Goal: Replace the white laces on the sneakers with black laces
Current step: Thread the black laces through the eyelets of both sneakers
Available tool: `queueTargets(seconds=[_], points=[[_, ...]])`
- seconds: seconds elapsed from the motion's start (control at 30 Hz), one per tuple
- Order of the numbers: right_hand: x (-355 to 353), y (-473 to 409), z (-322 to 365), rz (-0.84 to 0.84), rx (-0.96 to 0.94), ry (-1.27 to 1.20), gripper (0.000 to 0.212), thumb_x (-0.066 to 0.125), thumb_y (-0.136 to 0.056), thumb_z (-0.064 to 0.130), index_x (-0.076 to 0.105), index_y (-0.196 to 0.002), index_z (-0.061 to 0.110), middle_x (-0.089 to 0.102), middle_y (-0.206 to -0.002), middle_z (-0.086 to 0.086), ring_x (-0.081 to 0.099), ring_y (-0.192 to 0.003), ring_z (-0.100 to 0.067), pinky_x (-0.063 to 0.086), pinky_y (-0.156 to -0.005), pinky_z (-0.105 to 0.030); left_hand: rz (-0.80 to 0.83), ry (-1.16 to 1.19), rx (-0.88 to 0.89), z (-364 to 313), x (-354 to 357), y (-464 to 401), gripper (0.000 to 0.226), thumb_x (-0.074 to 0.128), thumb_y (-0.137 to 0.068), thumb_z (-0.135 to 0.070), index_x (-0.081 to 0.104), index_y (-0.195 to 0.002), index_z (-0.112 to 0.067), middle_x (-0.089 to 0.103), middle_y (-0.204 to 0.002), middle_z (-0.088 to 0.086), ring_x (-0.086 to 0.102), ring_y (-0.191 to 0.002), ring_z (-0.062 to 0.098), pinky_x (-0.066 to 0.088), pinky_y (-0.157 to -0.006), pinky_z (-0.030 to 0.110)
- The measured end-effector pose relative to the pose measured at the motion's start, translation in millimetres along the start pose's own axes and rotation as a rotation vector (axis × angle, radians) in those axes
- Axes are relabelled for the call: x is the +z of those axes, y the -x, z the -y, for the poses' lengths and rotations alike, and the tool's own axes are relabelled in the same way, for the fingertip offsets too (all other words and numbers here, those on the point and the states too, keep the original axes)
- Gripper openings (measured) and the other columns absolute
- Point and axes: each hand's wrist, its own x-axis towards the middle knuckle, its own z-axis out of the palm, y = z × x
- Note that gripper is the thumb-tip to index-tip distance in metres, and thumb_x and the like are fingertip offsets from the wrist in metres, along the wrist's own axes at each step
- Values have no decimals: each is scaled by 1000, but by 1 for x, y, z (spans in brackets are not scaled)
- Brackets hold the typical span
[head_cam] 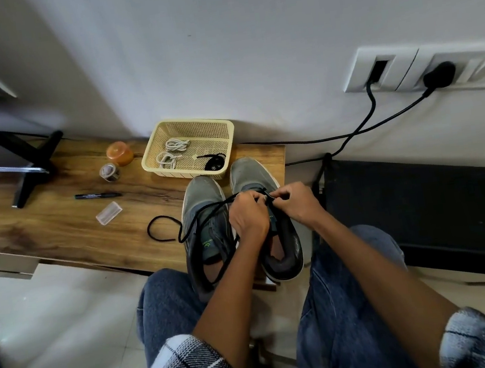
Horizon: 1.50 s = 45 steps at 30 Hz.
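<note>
Though looping leftward, black lace (199, 216) between hands.

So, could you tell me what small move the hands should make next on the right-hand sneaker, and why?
Probably draw the black lace through the eyelet. The left hand and right hand pinch it over the right-hand sneaker, while slack loops across the left-hand sneaker onto the table.
</note>
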Motion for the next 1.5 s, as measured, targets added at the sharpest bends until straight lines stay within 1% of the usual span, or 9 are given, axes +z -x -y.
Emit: queueTargets(seconds=[0.1,0.23,0.4,0.73,0.97,1.13,1.23,1.33,1.5], points=[[0,-1,-4,-42,80,-103,25,58,-90,17,71,-99,-2,70,-92,-20,65,-87,-32,51,-70,-38,10,21,2,0,0,0,18,58,-96,-28,74,-100,-21,72,-100,3,65,-95,24,41,-70,27],[-2,-4,-3,-27,167,-301,21,51,-97,12,67,-110,12,63,-81,-3,59,-67,-11,51,-53,-19,4,42,16,2,0,1,17,58,-95,-29,74,-99,-24,72,-102,0,65,-93,22,41,-68,26],[3,-9,4,-62,141,-214,9,64,-90,9,70,-93,3,60,-66,0,55,-53,-7,42,-40,-12,2,40,24,4,1,0,19,56,-96,-29,72,-104,-24,66,-112,1,63,-98,24,40,-71,28],[7,-12,6,-65,284,-285,24,37,-97,2,46,-77,13,56,-69,-6,49,-55,-15,44,-48,-24,11,31,33,3,0,1,20,55,-96,-32,71,-107,-26,64,-115,0,62,-100,24,39,-70,28],[8,-4,0,-182,416,-609,14,20,-100,5,33,-100,10,57,-82,-16,60,-58,-24,51,-41,-27,-41,-27,59,7,-2,5,23,56,-95,-37,71,-106,-24,67,-110,-1,62,-97,21,40,-67,28],[10,1,-11,-215,563,-931,35,14,-104,16,33,-130,0,56,-104,-25,65,-64,-26,55,-45,-32,-61,-81,83,9,-2,6,22,55,-95,-36,70,-106,-24,65,-111,1,60,-99,21,47,-75,34],[10,5,-7,-281,506,-907,16,22,-103,11,36,-111,8,56,-96,-20,65,-67,-28,57,-52,-36,-203,-146,158,7,-5,14,21,55,-94,-36,64,-109,-25,59,-112,1,52,-107,22,39,-88,40],[7,5,-2,-271,434,-792,10,35,-100,6,44,-98,8,56,-93,-16,63,-66,-25,58,-57,-35,-381,-158,271,8,-7,30,18,60,-88,-39,64,-93,-23,59,-104,0,53,-102,23,35,-88,44],[4,3,1,-180,287,-461,22,43,-95,1,62,-102,10,64,-97,-11,62,-69,-16,53,-55,-25,-237,-306,306,16,6,52,42,57,-79,-52,74,-95,-18,63,-124,5,53,-122,27,32,-102,58]])
